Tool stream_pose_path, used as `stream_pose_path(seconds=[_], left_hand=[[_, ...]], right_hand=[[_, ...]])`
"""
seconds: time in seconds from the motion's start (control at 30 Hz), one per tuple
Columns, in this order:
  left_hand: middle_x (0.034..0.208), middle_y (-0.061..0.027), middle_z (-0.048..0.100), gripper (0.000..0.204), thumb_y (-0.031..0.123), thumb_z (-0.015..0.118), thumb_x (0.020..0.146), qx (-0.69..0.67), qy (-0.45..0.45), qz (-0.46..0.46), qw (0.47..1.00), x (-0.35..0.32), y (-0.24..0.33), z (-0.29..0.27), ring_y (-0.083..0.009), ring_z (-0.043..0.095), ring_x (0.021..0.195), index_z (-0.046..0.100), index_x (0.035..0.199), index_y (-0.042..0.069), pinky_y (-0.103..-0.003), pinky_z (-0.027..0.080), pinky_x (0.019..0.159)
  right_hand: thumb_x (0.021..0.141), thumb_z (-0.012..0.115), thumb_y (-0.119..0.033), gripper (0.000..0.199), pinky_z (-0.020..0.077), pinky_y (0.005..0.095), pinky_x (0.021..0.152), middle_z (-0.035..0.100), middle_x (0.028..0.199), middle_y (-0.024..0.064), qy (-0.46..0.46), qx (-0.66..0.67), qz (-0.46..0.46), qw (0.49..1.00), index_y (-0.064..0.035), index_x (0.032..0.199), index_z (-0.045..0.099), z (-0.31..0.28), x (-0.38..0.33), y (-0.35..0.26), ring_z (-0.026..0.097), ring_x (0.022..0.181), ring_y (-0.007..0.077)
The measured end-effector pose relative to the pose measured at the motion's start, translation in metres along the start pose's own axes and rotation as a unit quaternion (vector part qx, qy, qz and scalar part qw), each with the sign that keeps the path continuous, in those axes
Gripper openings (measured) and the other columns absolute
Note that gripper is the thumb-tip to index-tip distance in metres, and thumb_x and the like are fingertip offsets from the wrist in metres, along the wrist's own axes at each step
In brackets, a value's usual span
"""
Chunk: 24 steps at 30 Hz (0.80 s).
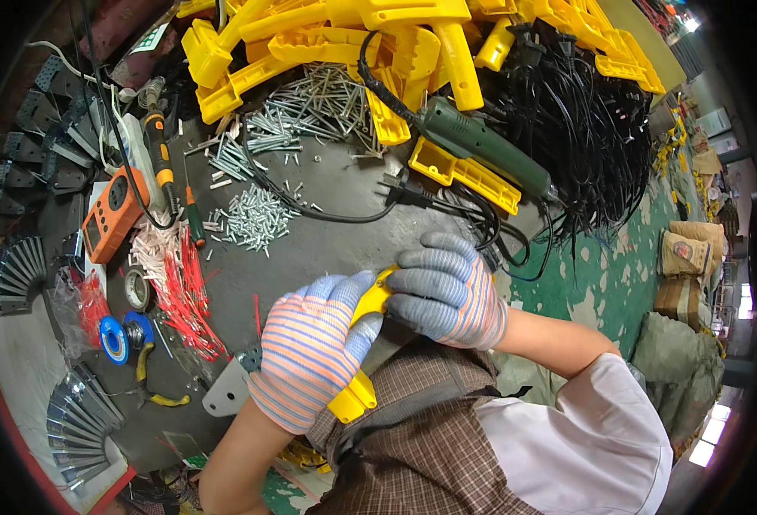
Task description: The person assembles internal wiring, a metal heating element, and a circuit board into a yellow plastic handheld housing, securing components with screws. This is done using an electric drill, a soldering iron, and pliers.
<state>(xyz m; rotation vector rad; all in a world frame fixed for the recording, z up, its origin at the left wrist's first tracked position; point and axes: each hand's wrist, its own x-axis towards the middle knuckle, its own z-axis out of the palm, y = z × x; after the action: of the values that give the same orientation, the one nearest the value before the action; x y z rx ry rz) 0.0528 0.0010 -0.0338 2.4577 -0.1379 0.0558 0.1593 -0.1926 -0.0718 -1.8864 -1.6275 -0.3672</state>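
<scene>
A yellow plastic housing part (354, 400) slants across my lap, in front of the brown checked apron. My left hand (314, 348), in a striped knit glove, is wrapped round its middle. My right hand (447, 292), gloved alike with grey-blue fingers, closes on the upper end; its fingertips rest against the yellow plastic. Both palms hide much of the part. Beside my left wrist lies a grey metal plate (226, 390) with holes. Beyond my right hand a green electric screwdriver (486, 146) lies with its cord over a yellow housing half (468, 176).
Loose screws (254, 219) and longer bolts (310, 107) cover the bench's middle. Yellow housings (310, 43) pile behind, with black power cords (567, 129) at right. Leftward are an orange meter (112, 219), red-tipped wires (185, 300), a solder spool (116, 339) and yellow-handled pliers (146, 378).
</scene>
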Motion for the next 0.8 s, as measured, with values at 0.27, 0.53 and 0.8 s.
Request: stream_pose_path(seconds=[0.27,0.53,0.8], left_hand=[[0.097,-0.0164,0.065,0.04,0.021,0.07,0.079,0.06,0.079,-0.024,0.995,-0.009,0.004,0.004,-0.0339,0.063,0.086,0.062,0.113,0.002,-0.041,0.051,0.078],[0.095,-0.0167,0.066,0.041,0.029,0.072,0.078,0.025,0.063,-0.084,0.994,-0.007,0.004,0.0,-0.0342,0.063,0.085,0.064,0.108,0.002,-0.042,0.05,0.079],[0.089,-0.0133,0.066,0.055,0.043,0.078,0.067,0.122,0.075,-0.047,0.989,-0.004,0.012,0.008,-0.0316,0.063,0.082,0.065,0.103,0.003,-0.042,0.048,0.078]], right_hand=[[0.069,0.065,-0.019,0.02,0.049,0.0419,0.084,0.064,0.101,0.0094,-0.044,0.021,-0.057,0.997,-0.0096,0.086,0.064,-0.005,0.027,0.015,0.063,0.091,0.0261],[0.076,0.064,-0.012,0.015,0.053,0.0404,0.071,0.065,0.096,0.0154,-0.146,0.045,0.106,0.983,-0.0036,0.087,0.066,0.006,0.142,0.063,0.065,0.081,0.0342],[0.079,0.056,-0.008,0.015,0.0538,0.0428,0.073,0.065,0.089,0.0188,-0.246,-0.109,0.179,0.946,-0.003,0.088,0.067,0.082,0.179,0.095,0.066,0.085,0.0346]])
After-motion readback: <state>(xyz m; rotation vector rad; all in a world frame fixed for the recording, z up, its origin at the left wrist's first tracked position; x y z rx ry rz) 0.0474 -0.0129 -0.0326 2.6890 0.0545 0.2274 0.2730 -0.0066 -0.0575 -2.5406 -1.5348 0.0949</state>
